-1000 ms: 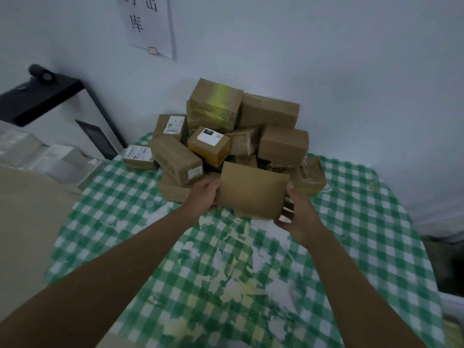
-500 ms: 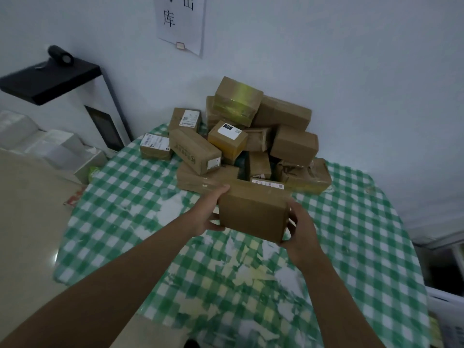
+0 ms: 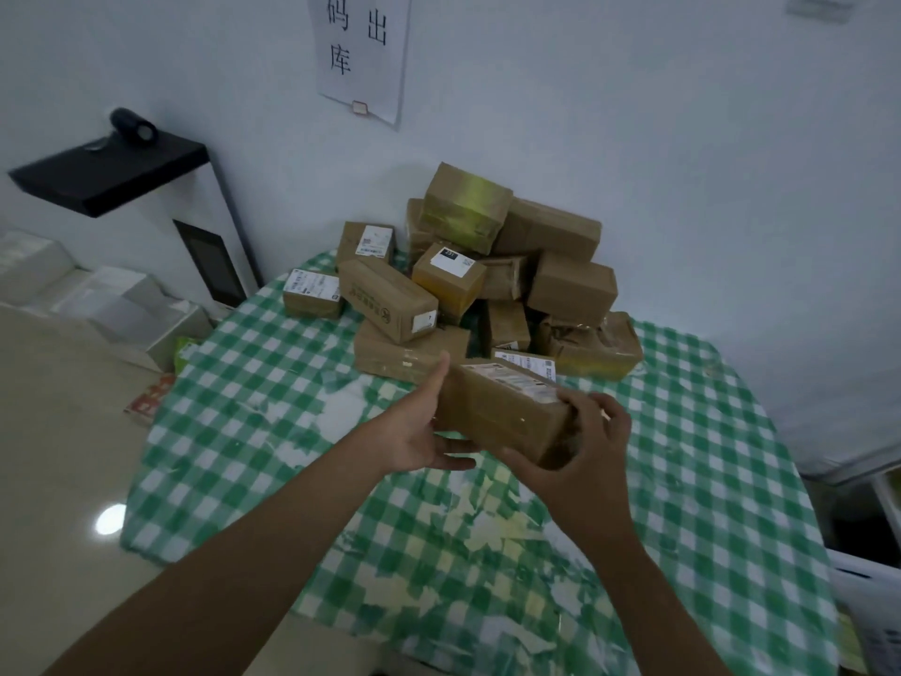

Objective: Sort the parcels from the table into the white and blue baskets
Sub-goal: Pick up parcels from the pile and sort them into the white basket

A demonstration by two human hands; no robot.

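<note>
Held parcel: brown carton, lifted clear of the worktop, centre of frame, in front of the parcel pile stacked at the far edge against the wall.

Long axis runs from upper left to lower right across the frame; label face up, tilted a little toward the camera.

Left hand: at the parcel's left end, palm under and against it, thumb raised along the end face, fingers fairly straight beneath. Supporting rather than clamping.

Right hand: at the lower-right end, fingers curled over the top edge and round the corner. This looks like the firmer hold.

Both forearms reach in from the bottom of the frame, roughly symmetric; neither hand is clearly nearer.

No basket can be made out; a pale object shows at the right edge, unidentifiable. Judgement: the label is being read, and destination is undecided from here.
</note>
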